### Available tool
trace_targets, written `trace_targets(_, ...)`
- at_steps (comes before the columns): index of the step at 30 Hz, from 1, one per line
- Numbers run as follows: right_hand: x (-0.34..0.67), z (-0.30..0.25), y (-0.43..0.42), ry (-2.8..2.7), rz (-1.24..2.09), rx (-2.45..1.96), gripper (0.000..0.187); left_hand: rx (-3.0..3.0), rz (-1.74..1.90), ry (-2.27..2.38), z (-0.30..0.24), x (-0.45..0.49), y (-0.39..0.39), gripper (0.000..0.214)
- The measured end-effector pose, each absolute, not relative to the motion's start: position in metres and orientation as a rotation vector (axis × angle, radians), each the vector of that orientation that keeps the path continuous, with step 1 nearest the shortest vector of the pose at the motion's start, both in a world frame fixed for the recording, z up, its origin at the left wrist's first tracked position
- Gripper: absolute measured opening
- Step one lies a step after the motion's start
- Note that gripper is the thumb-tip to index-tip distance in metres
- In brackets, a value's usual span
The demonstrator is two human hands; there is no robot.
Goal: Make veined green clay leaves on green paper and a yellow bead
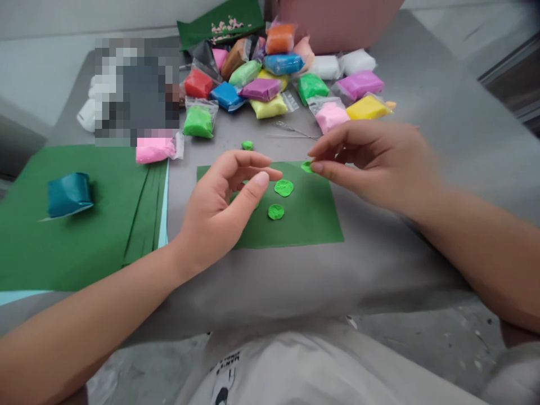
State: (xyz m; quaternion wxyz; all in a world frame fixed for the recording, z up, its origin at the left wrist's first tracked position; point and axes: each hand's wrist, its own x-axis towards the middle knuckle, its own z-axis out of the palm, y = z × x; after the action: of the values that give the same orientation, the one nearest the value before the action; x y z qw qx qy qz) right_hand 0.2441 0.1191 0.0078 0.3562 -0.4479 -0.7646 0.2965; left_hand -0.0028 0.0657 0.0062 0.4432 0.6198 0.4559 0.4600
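My right hand point(358, 154) holds a small, flat, bright green clay disc point(306, 167) by its edge, between thumb and fingers, over the top right corner of a dark green sheet point(312, 225). My left hand point(230, 205) hovers over the left part of that sheet, fingers curved and apart from the thumb, with nothing seen in them. Two flattened clay discs, an upper one point(284, 188) and a lower one point(275, 212), lie on the sheet just right of my left hand. More green clay shows partly behind my left thumb. Beyond the sheet's far edge sits a small green clay lump point(247, 145).
Bagged clay in many colours, such as a green pack point(198, 121) and a yellow pack point(368, 107), is heaped at the back. Thin metal tools point(295, 134) lie before it. On the left, a teal packet point(70, 194) rests on larger green sheets point(101, 236). A pink box point(337, 22) stands behind.
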Motion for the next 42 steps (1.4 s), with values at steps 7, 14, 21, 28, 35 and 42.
trace_targets(7,0.222,0.015,0.080,-2.015,0.667,-0.704,0.018,1.407,1.034,1.093,0.015,0.004,0.055,0.026)
trace_targets(14,0.220,0.017,0.073,-2.099,0.348,-0.734,0.025,1.355,1.023,1.019,0.014,0.004,0.056,0.033)
trace_targets(21,0.218,0.010,0.074,-2.098,0.289,-0.687,0.027,1.319,0.940,1.038,0.014,0.004,0.055,0.046)
trace_targets(28,0.223,0.016,0.068,-1.982,0.505,-0.866,0.025,1.263,0.977,1.001,0.015,0.006,0.055,0.037)
trace_targets(35,0.224,0.013,0.081,-1.758,0.771,-1.048,0.012,1.254,0.987,0.988,0.013,0.004,0.055,0.030)
trace_targets(42,0.226,0.010,0.091,-1.858,0.942,-1.034,0.034,1.286,0.969,0.932,0.014,0.004,0.054,0.032)
